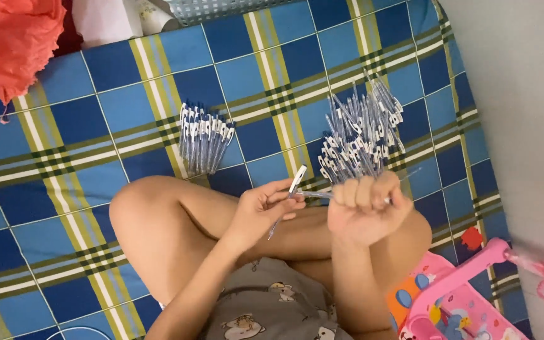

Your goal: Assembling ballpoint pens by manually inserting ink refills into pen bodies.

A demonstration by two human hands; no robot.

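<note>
1. In the head view we see our left hand (260, 211) pinching a thin clear pen (288, 201) with a white cap, slanted above our knees.
2. Our right hand (365, 208) is a fist gripping a bundle of pens (363, 135), fanning upward over the checkered mattress (64, 189).

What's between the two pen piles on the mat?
Head view: only bare checked mat lies between the left pile and the right pile; no loose pens there.
</note>
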